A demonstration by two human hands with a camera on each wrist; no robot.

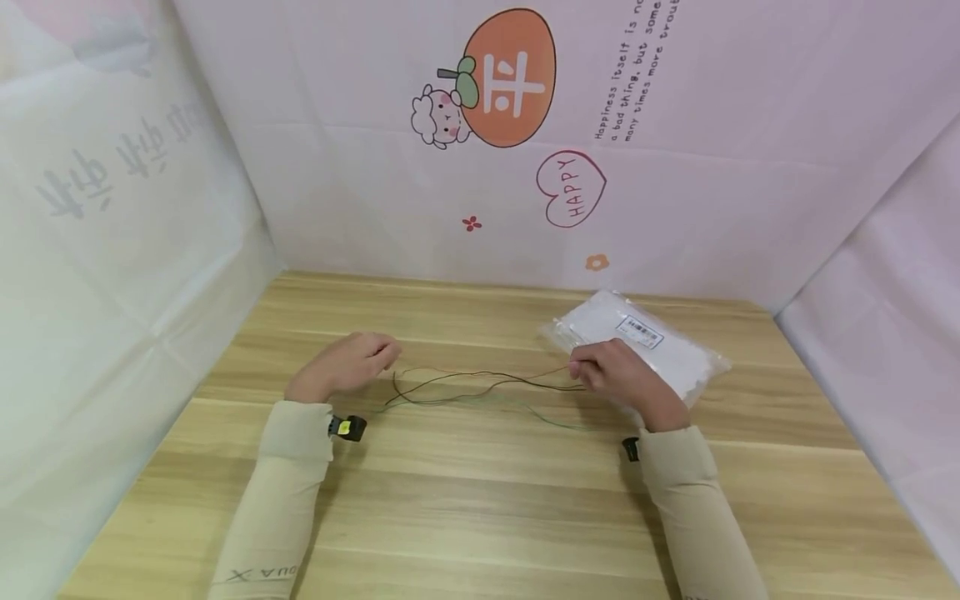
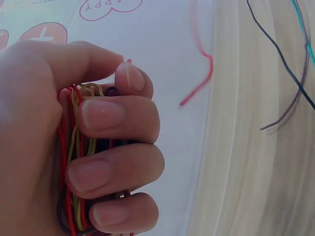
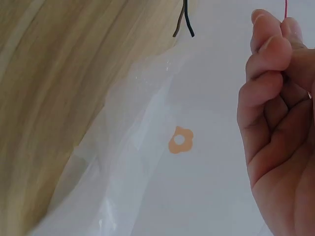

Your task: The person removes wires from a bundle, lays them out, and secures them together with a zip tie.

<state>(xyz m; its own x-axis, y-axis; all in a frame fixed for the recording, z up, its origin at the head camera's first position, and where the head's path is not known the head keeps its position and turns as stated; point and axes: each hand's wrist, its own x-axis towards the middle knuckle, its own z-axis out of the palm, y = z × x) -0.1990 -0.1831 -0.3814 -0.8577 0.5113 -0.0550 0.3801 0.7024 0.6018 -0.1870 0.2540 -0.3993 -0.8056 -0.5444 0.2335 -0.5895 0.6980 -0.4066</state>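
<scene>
The left hand (image 1: 345,364), left of centre in the head view, curls its fingers round a wire bundle (image 2: 72,140) of red, yellow and dark strands; the bundle shows only in the left wrist view, partly hidden by the fingers. The right hand (image 1: 622,379), right of centre, pinches a red wire (image 3: 286,7) between thumb and fingertips, its other fingers bent in towards the palm. Between the two hands, across the middle of the frame, a black wire (image 1: 480,372) and a green wire (image 1: 555,425) stretch over the wood-grain tabletop (image 1: 465,517); a brown wire (image 2: 290,110) shows at the right of the left wrist view. At centre right, partly behind the right hand, lies a plastic-wrapped white parcel (image 1: 600,321) with a barcode label (image 1: 640,331). Behind the tabletop, at the top, hangs a white printed cloth (image 1: 360,192) with a red "HAPPY" heart (image 1: 572,189).
</scene>
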